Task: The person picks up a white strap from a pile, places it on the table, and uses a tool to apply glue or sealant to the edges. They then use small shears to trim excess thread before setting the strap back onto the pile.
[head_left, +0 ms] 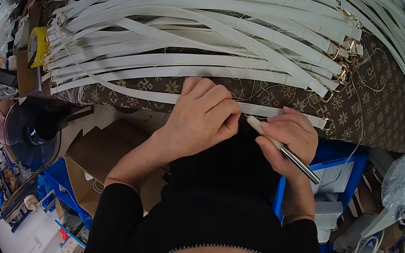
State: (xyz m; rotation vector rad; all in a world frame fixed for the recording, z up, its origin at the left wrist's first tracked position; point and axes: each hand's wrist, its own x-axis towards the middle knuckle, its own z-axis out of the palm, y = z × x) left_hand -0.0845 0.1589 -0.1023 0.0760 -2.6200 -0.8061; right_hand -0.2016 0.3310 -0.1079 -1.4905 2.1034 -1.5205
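Matt white straps (gold metal buckles)

A yellow tape roll, a black fan and cardboard boxes sit left.
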